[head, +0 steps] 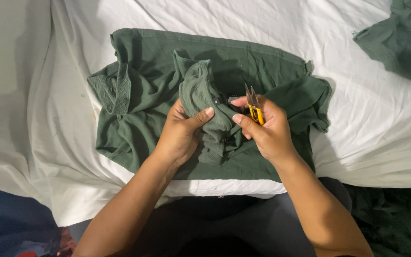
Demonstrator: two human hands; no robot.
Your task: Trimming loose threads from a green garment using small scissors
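Observation:
A dark green garment (148, 71) lies spread on a white sheet (367, 128). My left hand (179, 133) pinches a bunched fold of the garment's fabric, thumb on top. My right hand (265, 131) grips the same bunched fold with thumb and fingers and also holds small yellow-handled thread snips (254, 105), their metal blades pointing up and away from me. A small dark label (216, 101) shows on the fabric between my hands.
A second piece of green cloth (403, 38) lies at the top right corner. More dark green fabric (396, 219) sits low at the right, by my lap. A blue patterned cloth (10, 223) is at the lower left.

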